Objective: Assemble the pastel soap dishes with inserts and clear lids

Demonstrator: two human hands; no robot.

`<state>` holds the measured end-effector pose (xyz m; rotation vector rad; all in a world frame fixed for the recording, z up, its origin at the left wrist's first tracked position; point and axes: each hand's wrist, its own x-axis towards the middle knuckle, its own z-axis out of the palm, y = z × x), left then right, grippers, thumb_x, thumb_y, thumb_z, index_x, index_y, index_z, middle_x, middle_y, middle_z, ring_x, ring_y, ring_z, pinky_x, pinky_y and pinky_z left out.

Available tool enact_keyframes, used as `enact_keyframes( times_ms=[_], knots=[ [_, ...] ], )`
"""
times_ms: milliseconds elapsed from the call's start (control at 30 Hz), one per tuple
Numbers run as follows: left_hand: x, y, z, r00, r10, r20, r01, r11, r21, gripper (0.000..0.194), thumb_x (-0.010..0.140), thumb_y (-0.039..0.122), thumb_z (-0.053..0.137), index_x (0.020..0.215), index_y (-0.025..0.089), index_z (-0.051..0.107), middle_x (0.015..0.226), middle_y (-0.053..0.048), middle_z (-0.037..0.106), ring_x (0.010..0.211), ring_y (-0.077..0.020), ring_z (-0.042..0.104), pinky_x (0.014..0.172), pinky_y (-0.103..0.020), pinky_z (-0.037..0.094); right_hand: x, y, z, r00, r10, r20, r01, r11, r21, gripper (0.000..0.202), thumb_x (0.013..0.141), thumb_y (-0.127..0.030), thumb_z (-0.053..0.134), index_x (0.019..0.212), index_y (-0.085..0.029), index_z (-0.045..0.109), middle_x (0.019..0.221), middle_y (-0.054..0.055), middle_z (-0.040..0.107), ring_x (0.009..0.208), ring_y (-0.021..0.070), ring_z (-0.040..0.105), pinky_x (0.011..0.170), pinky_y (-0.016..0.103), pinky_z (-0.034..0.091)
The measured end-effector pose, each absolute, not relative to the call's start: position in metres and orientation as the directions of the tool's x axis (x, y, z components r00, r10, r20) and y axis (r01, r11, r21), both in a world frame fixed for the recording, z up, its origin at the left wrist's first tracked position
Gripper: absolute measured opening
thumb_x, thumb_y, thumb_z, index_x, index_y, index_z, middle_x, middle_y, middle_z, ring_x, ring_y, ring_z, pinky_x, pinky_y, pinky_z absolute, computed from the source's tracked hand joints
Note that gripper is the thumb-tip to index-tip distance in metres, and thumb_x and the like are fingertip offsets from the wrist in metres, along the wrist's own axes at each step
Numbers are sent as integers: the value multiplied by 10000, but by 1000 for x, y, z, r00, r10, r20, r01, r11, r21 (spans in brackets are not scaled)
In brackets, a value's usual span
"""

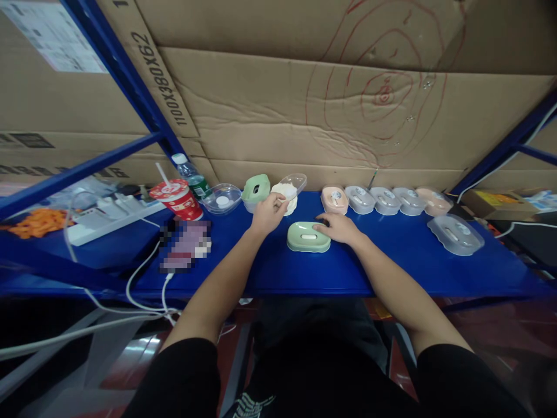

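Observation:
A pale green oval plastic box (299, 234), with a light slot-shaped piece on its lid, sits in front of me on the blue table. My right hand (342, 227) grips its right end, thumb on the lid and fingers curled behind. Farther back, my left hand (270, 212) has its fingertips pinched together at some white, round, flat pieces (290, 204). Whether one is between the fingers is too small to make out. Behind them stands a clear plastic lid or tray (296, 181). An upright green container (256, 188) is just left of my left hand.
Along the back right are several peach and clear-lidded boxes (360, 198); another clear-lidded box (456, 233) lies nearer. At left are a clear tray (223, 198), a red cup with straw (177, 198), a bottle (191, 177), a power strip (115, 217) and white cables (143, 273).

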<state>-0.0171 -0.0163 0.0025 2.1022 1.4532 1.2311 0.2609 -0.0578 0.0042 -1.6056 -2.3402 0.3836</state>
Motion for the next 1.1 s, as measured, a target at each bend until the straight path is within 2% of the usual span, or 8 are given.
enact_keyframes(
  times_ms=[200,333,433,567,667,800,933,1100],
  knots=[
    [-12,-27,3,84,793,603,613,-518,597,314,858,344,845,1054,226,630,849,-1,772,672,-140,697,704,-280,534,260,-61,8,-219,943,251,811,319,-490,725,1001,-505,688,1630,-210,481,1173,92,811,1095,322,760,891,430,597],
    [-12,-29,1,175,732,658,546,-629,554,334,880,410,844,1064,217,643,757,23,728,602,-116,651,635,-249,504,263,-59,5,-100,889,447,736,369,-568,868,993,-552,673,1705,-201,322,1233,123,768,808,265,741,817,458,622],
    [-14,-28,0,219,645,733,519,-713,472,323,922,448,810,1095,214,671,654,59,666,559,-106,616,629,-239,489,264,-60,4,-96,817,569,692,466,-552,757,997,-603,653,1623,-220,466,1227,124,755,715,228,691,805,466,628],
    [-16,-29,4,189,560,807,494,-764,415,333,931,501,796,1067,208,716,595,72,606,540,-106,581,619,-241,473,262,-64,7,-55,769,637,620,526,-582,589,987,-694,612,1322,-218,702,945,66,767,681,216,652,757,409,599],
    [-15,-36,12,163,608,777,485,-735,474,369,937,567,744,976,200,740,596,48,607,540,-119,560,617,-261,479,260,-70,13,-41,796,604,618,496,-611,586,969,-773,557,985,-218,742,734,36,701,647,205,615,697,353,540],
    [-12,-44,20,186,801,570,501,-576,646,419,1009,580,593,988,198,765,612,13,640,556,-149,572,628,-294,490,261,-74,23,-148,874,463,727,414,-548,638,996,-766,488,667,-228,587,651,48,657,657,194,604,655,320,446],
    [-9,-42,22,340,876,342,568,-481,668,483,1061,522,484,1303,198,749,671,-10,709,654,-204,675,712,-335,525,265,-71,28,-185,941,283,835,303,-460,669,1051,-723,427,632,-223,576,699,70,700,717,210,639,640,321,406],
    [-7,-41,21,531,834,149,661,-518,543,532,1102,488,343,1045,200,786,826,-69,779,807,-245,722,729,-346,517,271,-65,28,-244,970,5,873,222,-434,676,1084,-697,427,707,-213,710,832,94,794,792,244,708,684,336,454]
  ],
)
